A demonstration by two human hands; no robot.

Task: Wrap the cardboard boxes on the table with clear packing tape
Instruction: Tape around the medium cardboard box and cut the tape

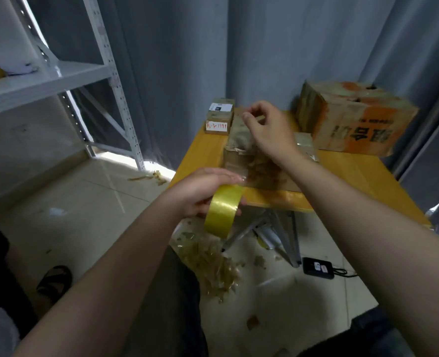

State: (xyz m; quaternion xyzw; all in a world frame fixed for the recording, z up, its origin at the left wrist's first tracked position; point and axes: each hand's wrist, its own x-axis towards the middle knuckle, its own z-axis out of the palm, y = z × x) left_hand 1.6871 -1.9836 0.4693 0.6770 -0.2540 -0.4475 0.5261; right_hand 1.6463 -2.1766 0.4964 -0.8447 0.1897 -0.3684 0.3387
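A flat cardboard box (239, 140) lies on the yellow table (342, 181), its near side covered with wrinkled tape. My left hand (200, 191) grips a roll of yellowish packing tape (223, 210) at the table's near left corner, below the box's near edge. Over the box's far end hovers my right hand (267, 130), thumb and forefinger pinched together; what they pinch is too blurred to tell. A strip of clear tape seems to run from the roll toward the box.
Two small labelled boxes (219, 117) are stacked at the table's far left. A big orange-printed carton (352, 117) stands at the far right. Tape scraps (213, 261) litter the floor below. A white metal shelf (59, 76) is at left, a black device (317, 267) on the floor.
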